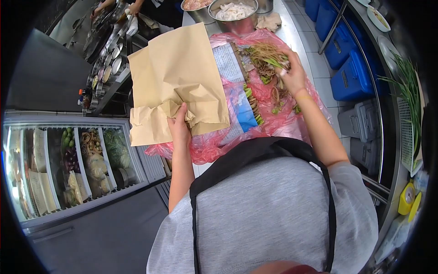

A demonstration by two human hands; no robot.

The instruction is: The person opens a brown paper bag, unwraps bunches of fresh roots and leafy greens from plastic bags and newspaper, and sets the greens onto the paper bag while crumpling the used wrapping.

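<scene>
My left hand (180, 128) grips the crumpled lower part of a large sheet of brown paper (178, 59), which is spread out in front of it. My right hand (293, 73) is closed around a bunch of green stems with pale, stringy roots (267, 54), slightly blurred. Beneath lies an opened pink plastic bag (292, 130), with more rooty green stems (255, 107) on it between the hands. Printed newspaper (226, 64) lies partly under the brown paper's right edge. The stems' leafy ends are hidden by the wrapping.
Metal bowls of pale food (235, 27) and a beige cloth (270, 21) are at the table's far end. A glass-topped fridge (77, 169) stands left, blue bins (351, 77) right. Beyond the right rail, a basket (407, 132) holds long greens. A co-worker's hands (134, 8) are at upper left.
</scene>
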